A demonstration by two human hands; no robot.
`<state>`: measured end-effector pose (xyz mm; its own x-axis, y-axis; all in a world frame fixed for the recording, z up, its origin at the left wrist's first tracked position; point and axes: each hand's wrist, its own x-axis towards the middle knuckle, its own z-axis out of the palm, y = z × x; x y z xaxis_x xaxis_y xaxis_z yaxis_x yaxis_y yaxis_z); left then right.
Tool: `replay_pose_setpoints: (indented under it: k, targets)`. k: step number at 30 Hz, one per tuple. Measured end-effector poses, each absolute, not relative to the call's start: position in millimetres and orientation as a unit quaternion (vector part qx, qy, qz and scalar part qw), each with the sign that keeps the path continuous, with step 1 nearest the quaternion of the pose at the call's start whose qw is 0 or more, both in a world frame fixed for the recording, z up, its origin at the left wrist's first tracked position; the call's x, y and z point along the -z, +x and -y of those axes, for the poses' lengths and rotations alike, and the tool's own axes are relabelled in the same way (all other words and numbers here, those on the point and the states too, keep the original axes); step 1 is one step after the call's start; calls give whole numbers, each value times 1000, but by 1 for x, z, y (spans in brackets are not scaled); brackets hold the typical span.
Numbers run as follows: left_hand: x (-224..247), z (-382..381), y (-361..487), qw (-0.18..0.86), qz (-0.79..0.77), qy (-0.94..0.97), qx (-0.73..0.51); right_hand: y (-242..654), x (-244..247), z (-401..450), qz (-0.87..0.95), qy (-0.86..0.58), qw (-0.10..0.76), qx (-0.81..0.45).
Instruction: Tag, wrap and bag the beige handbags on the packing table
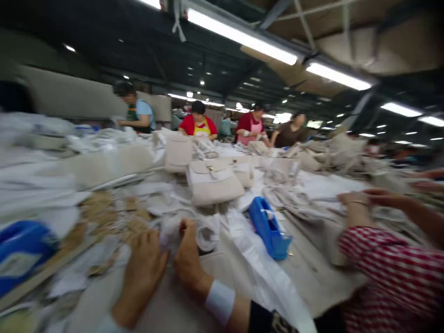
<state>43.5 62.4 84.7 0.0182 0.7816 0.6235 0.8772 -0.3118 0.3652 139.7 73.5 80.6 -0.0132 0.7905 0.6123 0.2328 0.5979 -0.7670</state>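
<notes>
Closest are the two bare hands, low over the bench (312, 282). The left hand (145, 266) lies with its fingers bent down, and the right hand (189, 261) has its fingers curled in like a pinch. It is too blurry — I cannot tell if either one really grips.

The white wrap (169, 229) is crumpled up between the two hands, right by the fingers. It looks thin and see-through. I think it is very light and soft, a bit slippery, and easy to tear. It will not keep its shape, so a gentle pinch on a folded edge with both hands should work best — a hard pull could rip it.

Just right of the hands sits a white roll (207, 233). A long clear strip (256, 261) runs beside them, next to a blue tape holder (265, 231). On the right, another person's checked sleeve (391, 268) reaches over the bench.

Past the hands are pale bags (217, 187), with a small clasp on the front one. Farthest off, four people (199, 125) are behind the piles
</notes>
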Motion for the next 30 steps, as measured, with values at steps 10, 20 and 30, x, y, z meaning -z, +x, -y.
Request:
replay_pose_setpoints:
  k: [10, 20, 30]
  targets:
    - [-109, -58, 2, -229, 684, -475, 504, 137, -49, -86, 718, -349, 553, -239]
    - [-109, -53, 1, -267, 671, -455, 521, 138, -57, -86, 745, -353, 525, -210]
    - [-98, -50, 12, -4, 765, -569, 302, 141, -62, -83, 763, -345, 492, -240]
